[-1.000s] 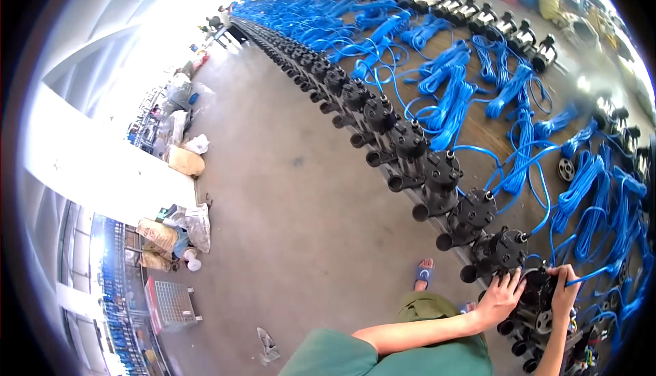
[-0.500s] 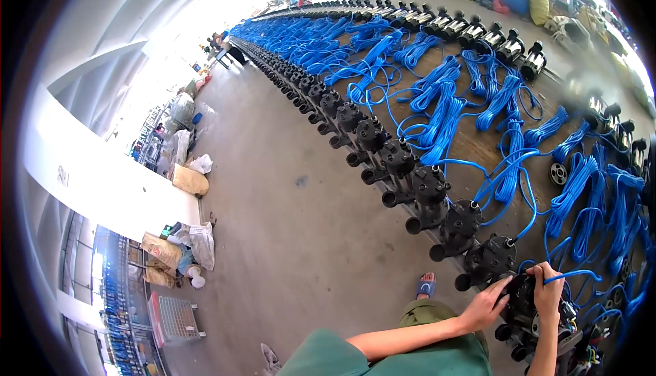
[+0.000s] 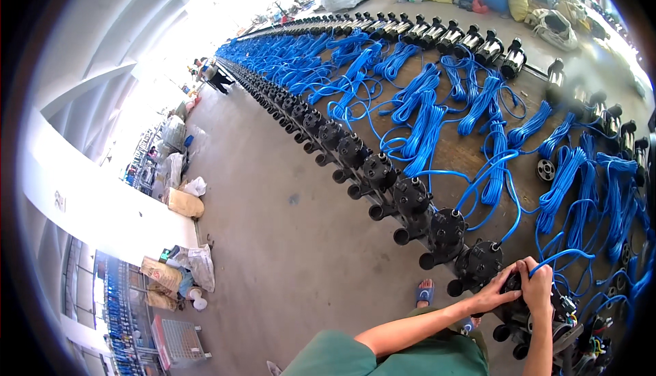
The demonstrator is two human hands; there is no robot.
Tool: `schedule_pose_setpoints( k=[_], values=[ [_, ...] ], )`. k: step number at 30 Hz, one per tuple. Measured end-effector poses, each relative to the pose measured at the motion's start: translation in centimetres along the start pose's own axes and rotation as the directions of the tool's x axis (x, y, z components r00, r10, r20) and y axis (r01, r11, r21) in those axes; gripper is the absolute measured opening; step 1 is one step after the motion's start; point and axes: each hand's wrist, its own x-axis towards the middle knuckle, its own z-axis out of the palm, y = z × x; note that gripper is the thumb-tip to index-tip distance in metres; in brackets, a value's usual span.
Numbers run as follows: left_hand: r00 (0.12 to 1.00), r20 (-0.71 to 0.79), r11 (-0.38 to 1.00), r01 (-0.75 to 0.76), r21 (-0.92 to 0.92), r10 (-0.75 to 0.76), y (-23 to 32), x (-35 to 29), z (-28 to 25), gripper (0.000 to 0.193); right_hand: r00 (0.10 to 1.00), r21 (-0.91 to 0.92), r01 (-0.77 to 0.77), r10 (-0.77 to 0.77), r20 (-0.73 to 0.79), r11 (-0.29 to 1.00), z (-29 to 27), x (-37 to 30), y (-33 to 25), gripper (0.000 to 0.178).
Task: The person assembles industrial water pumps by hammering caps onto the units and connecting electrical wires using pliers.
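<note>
Since the earlier frame, left hand [image 3: 497, 294] and right hand [image 3: 537, 286] have drawn together, now touching or nearly so at the top of the pump [image 3: 517, 317], 4 o'clock. Fingers bent against it, tips partly hidden; cannot tell if either hand grips. Blue cable [image 3: 567, 251] runs off beside the right hand toward 3 o'clock. Pump row [image 3: 412, 197] leads toward 10 o'clock; bundles [image 3: 425, 135] lie on worktop [image 3: 456, 152], 2 o'clock.

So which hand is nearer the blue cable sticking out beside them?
Right. The right hand is at the blue cable; the left hand is farther left, by the black part.
</note>
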Motion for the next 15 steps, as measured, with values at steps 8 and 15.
schedule_pose_setpoints(
  k=[8,15],
  values=[
    [0.993,-0.068,0.984,-0.088,0.152,0.099,1.7,-1.7,0.2,0.084,1.0,0.112,0.006,-0.004,-0.017,0.994,0.0,-1.4,-0.6,0.012],
    [0.96,-0.02,0.959,-0.28,0.035,0.281,3.8,1.0,-1.0,0.063,0.995,-0.195,0.1,-0.102,-0.002,0.976,-0.6,-1.1,2.2,0.026]
  ],
)
